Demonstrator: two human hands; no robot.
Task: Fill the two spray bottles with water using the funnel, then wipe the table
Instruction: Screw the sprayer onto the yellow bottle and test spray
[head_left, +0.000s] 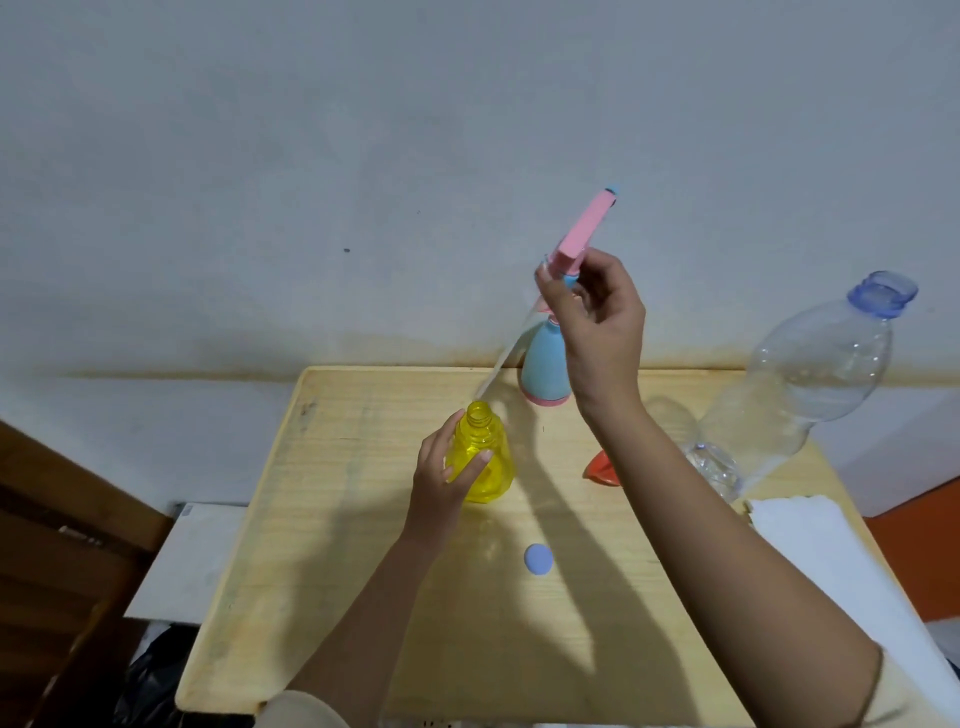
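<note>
A yellow spray bottle (485, 460) stands open-necked on the wooden table (337, 519), with my left hand (447, 478) wrapped around its body. My right hand (605, 325) holds a pink spray head (584, 228) raised above the table; its thin clear dip tube (506, 353) slants down with its tip just above the yellow bottle's neck. A blue spray bottle (543, 371) with a pink base stands at the table's far edge, behind my right wrist. The orange funnel (600, 467) lies partly hidden under my right forearm.
A large clear plastic water bottle (810, 384) stands uncapped at the right. Its blue cap (537, 559) lies mid-table. A white cloth (810, 540) rests at the right edge. A grey wall is behind; dark wooden furniture sits at the left.
</note>
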